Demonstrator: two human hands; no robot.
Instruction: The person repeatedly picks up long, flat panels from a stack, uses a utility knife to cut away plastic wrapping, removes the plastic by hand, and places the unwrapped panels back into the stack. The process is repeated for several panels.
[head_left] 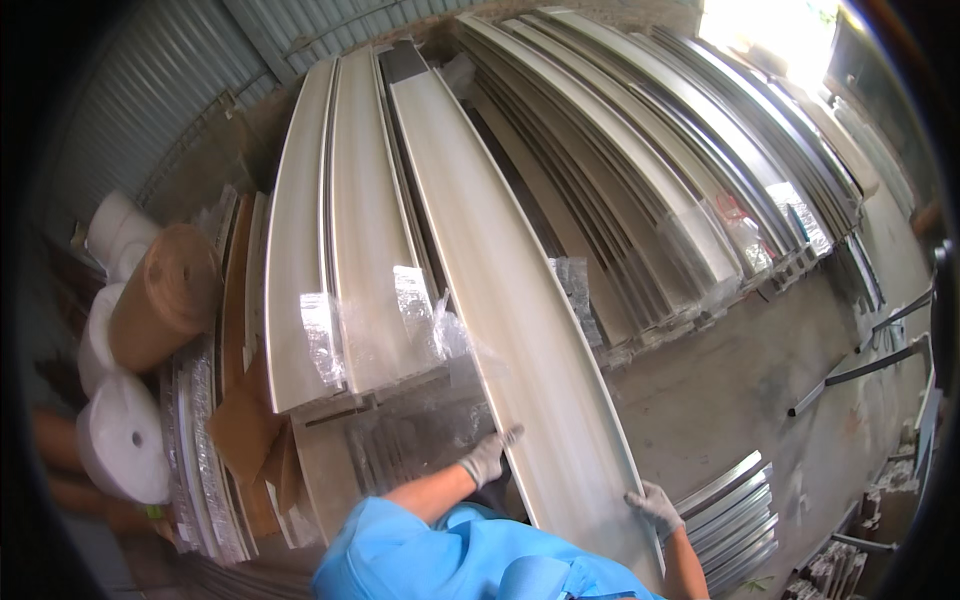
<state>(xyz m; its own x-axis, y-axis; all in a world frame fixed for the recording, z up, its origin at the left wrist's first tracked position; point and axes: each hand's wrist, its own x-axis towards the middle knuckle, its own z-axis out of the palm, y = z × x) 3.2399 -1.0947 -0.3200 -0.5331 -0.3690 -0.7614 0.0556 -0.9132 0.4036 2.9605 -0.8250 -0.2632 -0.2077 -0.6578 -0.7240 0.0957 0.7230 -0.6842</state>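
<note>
You've got the long cream panel [520, 300] atop the stack, left hand [487, 458] and right hand [655, 506] each with a closed grip on its edges, so it could easily slip sideways onto the floor [730, 400].

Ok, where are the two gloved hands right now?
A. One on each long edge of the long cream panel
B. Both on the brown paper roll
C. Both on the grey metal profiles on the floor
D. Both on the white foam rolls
A: the left hand grips the left edge of the long cream panel, and the right hand its right edge.
</note>
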